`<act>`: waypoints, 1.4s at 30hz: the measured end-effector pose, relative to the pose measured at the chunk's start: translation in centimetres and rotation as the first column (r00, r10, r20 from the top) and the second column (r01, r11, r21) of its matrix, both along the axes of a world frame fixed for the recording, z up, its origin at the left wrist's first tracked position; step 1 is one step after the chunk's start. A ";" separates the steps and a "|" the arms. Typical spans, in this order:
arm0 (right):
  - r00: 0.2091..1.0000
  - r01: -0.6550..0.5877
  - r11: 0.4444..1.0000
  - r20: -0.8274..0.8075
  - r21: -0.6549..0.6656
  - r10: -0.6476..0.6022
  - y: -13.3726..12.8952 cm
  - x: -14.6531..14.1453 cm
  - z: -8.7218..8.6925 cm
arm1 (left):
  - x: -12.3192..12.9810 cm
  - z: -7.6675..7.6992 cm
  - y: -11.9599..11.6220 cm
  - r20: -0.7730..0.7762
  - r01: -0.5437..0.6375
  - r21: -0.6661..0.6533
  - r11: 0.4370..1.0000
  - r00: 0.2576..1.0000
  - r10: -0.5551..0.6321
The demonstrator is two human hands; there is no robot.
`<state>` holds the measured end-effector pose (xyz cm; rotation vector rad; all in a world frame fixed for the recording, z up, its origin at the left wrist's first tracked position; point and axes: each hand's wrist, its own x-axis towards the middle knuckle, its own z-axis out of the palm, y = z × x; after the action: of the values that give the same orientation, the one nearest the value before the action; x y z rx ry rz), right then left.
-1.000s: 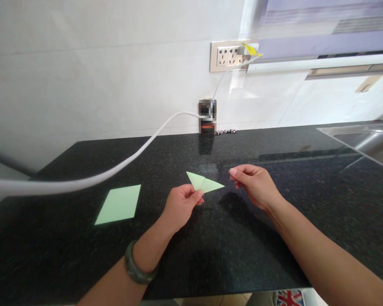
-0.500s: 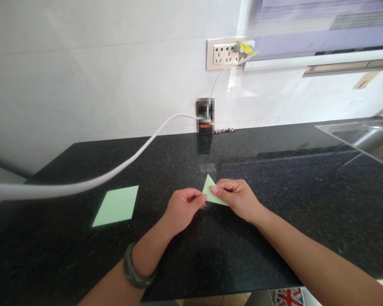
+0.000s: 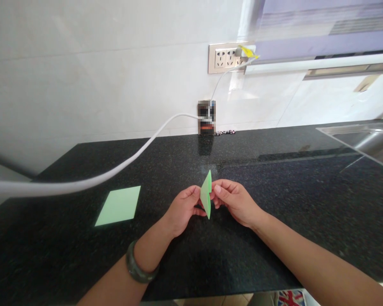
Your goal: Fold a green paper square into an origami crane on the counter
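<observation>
Above the dark countertop, a small folded sheet of light green paper [image 3: 206, 195] is turned nearly edge-on, its layers parted on the right side. My left hand [image 3: 184, 208] grips its left side between thumb and fingers. At the paper's right edge is my right hand [image 3: 231, 199], thumb and fingers curled close together. Whether those fingertips pinch a layer or only touch it, I cannot tell. Off to the left, a flat green paper sheet [image 3: 118, 205] lies on the counter.
A white cable [image 3: 127, 161] runs across the left to a pixelated upright box [image 3: 207, 119] against the wall. Behind it is a wall socket [image 3: 225, 58] with a plug. A steel sink [image 3: 370, 144] is set in the black counter [image 3: 83, 263] at right.
The folded paper has turned from a flat triangle facing me to nearly edge-on, and its layers have come apart. My right thumb has moved off its face to the right edge.
</observation>
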<state>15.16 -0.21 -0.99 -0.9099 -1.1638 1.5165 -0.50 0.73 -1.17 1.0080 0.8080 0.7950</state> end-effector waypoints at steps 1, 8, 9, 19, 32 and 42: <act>1.000 -0.001 1.000 0.000 0.002 0.001 0.0 0.0 0.0 | 0.0 0.0 0.0 -0.012 0.004 0.008 1.000 1.000 -0.004; 1.000 -0.012 0.999 0.009 0.037 0.011 0.0 0.0 0.0 | 0.0 -0.2 0.0 -0.049 -0.015 0.022 1.000 0.999 0.016; 1.000 -0.015 0.999 0.008 0.039 0.015 0.0 0.0 0.0 | 0.0 -0.2 0.0 -0.047 -0.016 0.019 1.000 0.999 0.017; 1.000 -0.008 0.999 0.030 0.031 0.007 -0.1 0.0 0.1 | 0.1 -0.1 0.1 -0.066 0.000 0.036 0.999 0.998 0.003; 0.999 -0.017 0.999 0.045 0.030 0.015 0.1 0.2 -0.1 | -0.1 -0.6 0.2 -0.019 0.035 0.018 0.999 0.999 -0.035; 0.999 0.004 1.000 0.054 0.011 -0.005 0.0 0.0 -0.1 | 0.0 -0.4 0.2 -0.132 -0.010 0.127 0.992 0.991 0.027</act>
<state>15.18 -0.24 -1.08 -0.9509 -1.2068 1.4887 -0.50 0.98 -1.52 1.1775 0.8911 0.8086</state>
